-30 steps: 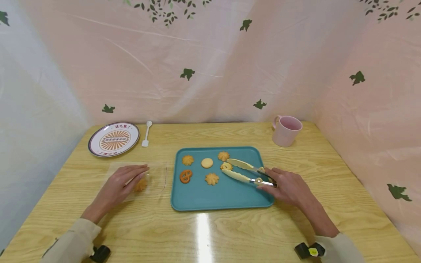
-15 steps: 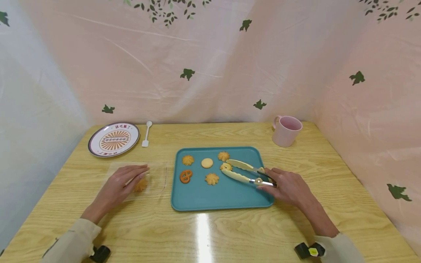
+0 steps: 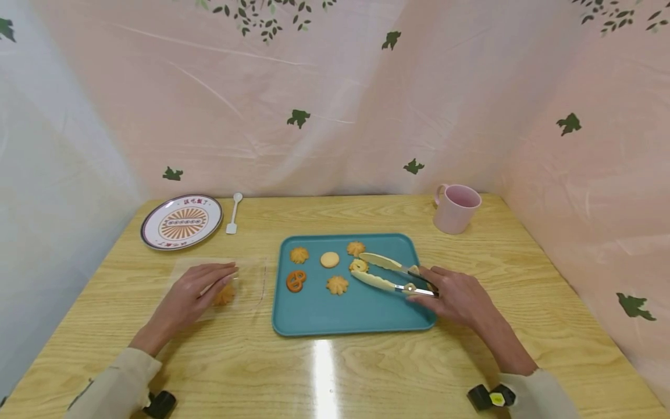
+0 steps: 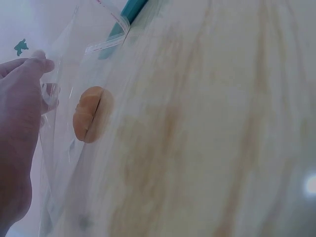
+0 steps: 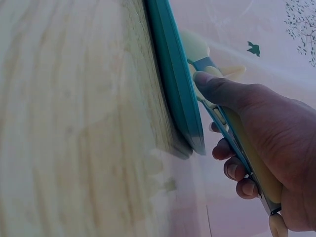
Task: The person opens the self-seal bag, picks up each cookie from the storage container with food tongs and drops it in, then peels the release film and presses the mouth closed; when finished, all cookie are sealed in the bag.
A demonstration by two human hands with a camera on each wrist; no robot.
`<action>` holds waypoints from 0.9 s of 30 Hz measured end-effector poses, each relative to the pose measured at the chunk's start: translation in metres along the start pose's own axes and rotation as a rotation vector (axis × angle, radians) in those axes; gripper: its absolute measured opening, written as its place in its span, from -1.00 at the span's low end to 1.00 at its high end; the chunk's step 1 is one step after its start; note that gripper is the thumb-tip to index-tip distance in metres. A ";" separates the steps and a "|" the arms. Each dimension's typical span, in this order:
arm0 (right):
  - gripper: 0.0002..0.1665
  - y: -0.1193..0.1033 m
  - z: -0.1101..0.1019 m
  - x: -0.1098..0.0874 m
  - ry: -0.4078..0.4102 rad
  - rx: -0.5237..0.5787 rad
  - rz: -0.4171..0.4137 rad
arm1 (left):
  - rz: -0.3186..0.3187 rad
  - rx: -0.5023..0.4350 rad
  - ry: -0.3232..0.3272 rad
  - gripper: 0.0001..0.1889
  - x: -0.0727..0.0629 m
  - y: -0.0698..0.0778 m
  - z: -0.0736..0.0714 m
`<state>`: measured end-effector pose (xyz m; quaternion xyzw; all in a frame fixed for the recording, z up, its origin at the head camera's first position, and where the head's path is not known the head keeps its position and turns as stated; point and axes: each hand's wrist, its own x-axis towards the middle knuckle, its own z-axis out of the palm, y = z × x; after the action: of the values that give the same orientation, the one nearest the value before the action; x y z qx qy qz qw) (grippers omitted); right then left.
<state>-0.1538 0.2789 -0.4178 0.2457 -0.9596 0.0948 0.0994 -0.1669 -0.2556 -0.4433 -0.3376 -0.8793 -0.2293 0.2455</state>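
Observation:
My left hand (image 3: pixel 195 289) pinches the upper film of a clear plastic bag (image 3: pixel 251 279), which lies on the table left of the tray. Inside the bag is a flower-shaped cookie (image 3: pixel 224 295), partly covered by the hand; the left wrist view shows this cookie (image 4: pixel 89 114) from the side. With my right hand (image 3: pixel 457 295) I grip tongs (image 3: pixel 382 281) that have cream scalloped tips and metal arms. The tips reach over the teal tray (image 3: pixel 314 320), spread on either side of a ring-shaped cookie (image 3: pixel 359 266).
Also on the tray are a pretzel (image 3: pixel 295 281), a round biscuit (image 3: pixel 330 259) and several flower-shaped cookies (image 3: pixel 337 285). A patterned plate (image 3: pixel 209 224) and a small white spatula (image 3: pixel 234 215) lie at the back left. A pink mug (image 3: pixel 452 215) stands at the back right.
The tongs and the ring-shaped cookie have shifted very slightly left on the tray, along with my right hand. My left hand and the bag have stayed put.

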 end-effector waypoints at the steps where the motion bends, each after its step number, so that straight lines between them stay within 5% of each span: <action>1: -0.27 0.000 0.000 0.000 0.000 0.000 0.000 | -0.001 0.001 0.000 -0.57 0.000 0.000 0.000; 27: -0.32 0.000 0.002 -0.001 0.082 -0.007 -0.051 | 0.027 -0.010 0.018 -0.53 0.000 0.001 0.000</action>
<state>-0.1531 0.2786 -0.4196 0.2656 -0.9484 0.0988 0.1419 -0.1664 -0.2547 -0.4427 -0.3487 -0.8712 -0.2334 0.2549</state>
